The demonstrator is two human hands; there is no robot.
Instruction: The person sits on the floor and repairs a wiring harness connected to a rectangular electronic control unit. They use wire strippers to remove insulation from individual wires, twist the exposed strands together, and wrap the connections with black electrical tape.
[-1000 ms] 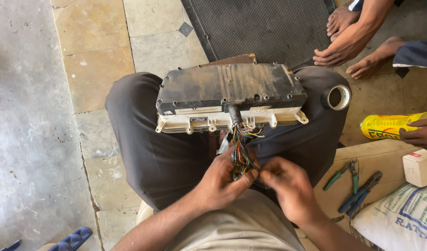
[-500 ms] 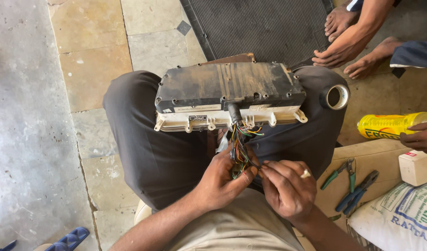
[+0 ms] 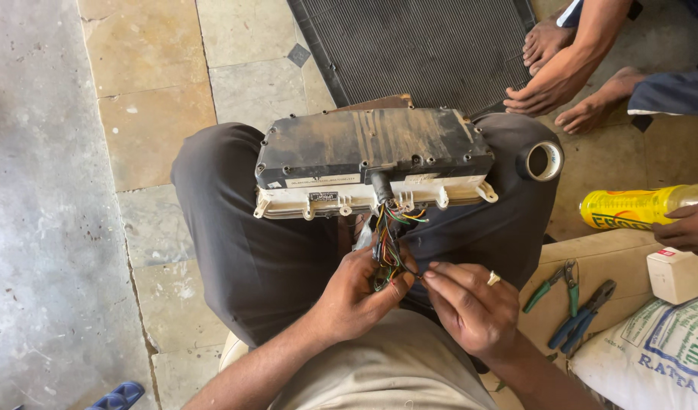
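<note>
A dusty black and white electrical unit [image 3: 372, 159] rests across my knees, on dark trousers. A bundle of coloured wires [image 3: 389, 235] hangs from its near edge toward me. My left hand [image 3: 360, 292] grips the lower part of that bundle between thumb and fingers. My right hand [image 3: 470, 304], with a ring on one finger, pinches the end of a thin wire right beside the left thumb. Both hands meet just below the unit.
A roll of tape [image 3: 543, 161] sits on my right knee. Green pliers [image 3: 550, 285] and blue pliers [image 3: 584, 323] lie on cardboard at right, near a white sack [image 3: 653, 357]. Another person's hand [image 3: 687, 228] rests by a yellow bottle [image 3: 634, 206]; bare feet [image 3: 569, 83] stand beside a black grille [image 3: 417, 45].
My right hand has turned and drawn closer to the left thumb, fingers now pinching a wire end. The unit and left hand have hardly moved.
</note>
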